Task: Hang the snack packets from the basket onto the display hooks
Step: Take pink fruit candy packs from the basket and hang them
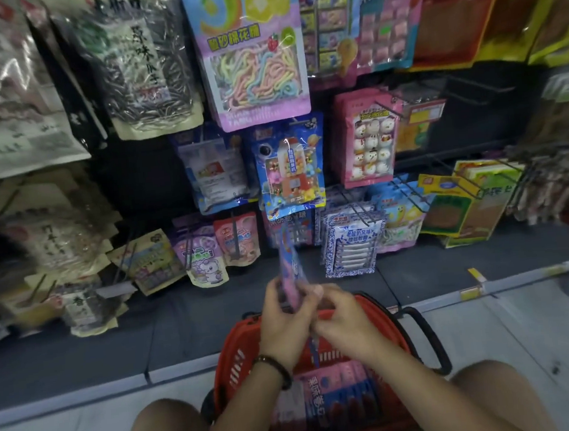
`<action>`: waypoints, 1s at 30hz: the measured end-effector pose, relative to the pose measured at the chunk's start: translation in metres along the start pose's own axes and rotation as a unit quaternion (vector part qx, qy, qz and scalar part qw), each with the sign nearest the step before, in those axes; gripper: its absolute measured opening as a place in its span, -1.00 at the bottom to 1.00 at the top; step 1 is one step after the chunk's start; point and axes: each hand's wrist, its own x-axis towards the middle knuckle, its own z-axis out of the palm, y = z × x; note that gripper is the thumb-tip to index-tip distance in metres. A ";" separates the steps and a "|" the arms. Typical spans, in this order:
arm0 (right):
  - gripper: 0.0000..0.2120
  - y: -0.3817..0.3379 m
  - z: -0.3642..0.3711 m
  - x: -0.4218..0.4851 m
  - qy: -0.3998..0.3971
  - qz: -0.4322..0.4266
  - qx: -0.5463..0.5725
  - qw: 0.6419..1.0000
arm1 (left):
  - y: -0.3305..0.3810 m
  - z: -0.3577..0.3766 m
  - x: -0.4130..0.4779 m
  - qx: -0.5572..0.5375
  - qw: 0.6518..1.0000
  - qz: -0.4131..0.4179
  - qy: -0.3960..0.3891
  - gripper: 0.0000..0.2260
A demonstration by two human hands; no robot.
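Hands met at the centre of the view, above a red basket (233,366) that sat on the pale floor (493,334) between the person's bare knees. The left hand (284,322), with a dark bead bracelet (276,367) at its wrist, and the right hand (342,322) both pinched one pink-and-blue snack packet (293,276). It was held upright and edge-on to the camera, too blurred for its print to be read. More packets (326,395) in the same pink and blue lay flat in the basket, partly hidden by the forearms. Straight ahead stood a dark display wall crowded with hanging bags. A rainbow candy bag (256,63) hung at the top, with a blue toy-print bag (289,170) under it. A pink snowman marshmallow pack (370,146) hung to the right of that, and a blue-and-white patterned pack (349,240) hung lower down on a wire hook (356,209). The held packet's top edge overlapped a blue bag (293,230) on the lowest row; whether they touched could not be told. A sunflower seed bag (146,72) hung at upper left. Bare hooks (478,82) jutted out at upper right.
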 end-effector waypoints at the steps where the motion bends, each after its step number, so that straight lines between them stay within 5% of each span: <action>1: -0.47 0.002 0.000 -0.002 -0.007 -0.009 -0.021 1.000 | 0.001 -0.004 0.005 -0.013 1.000 -0.001 0.017 -0.64; 4: -0.57 0.004 -0.013 0.003 0.020 0.000 -0.066 0.998 | 0.004 -0.021 0.019 -0.036 0.997 -0.043 0.058 -0.82; 8: -0.53 -0.007 -0.043 0.024 0.162 0.042 -0.106 0.980 | 0.018 -0.038 0.030 -0.022 0.997 -0.078 -0.011 -0.85; 12: -0.60 -0.011 -0.062 0.047 0.133 0.091 -0.012 0.987 | 0.025 -0.046 0.045 0.028 0.996 -0.056 -0.067 -0.80; 15: -0.68 0.002 -0.065 0.061 0.150 0.106 0.032 0.982 | 0.025 -0.045 0.056 0.047 0.998 -0.037 -0.036 -0.76; 23: -0.45 0.035 -0.072 0.086 0.140 0.125 0.121 0.975 | 0.006 -0.038 0.098 0.176 0.984 0.026 -0.013 -0.91; 30: -0.65 0.095 -0.074 0.118 0.141 0.116 0.139 0.973 | -0.037 -0.031 0.147 0.197 0.980 0.019 -0.001 -0.93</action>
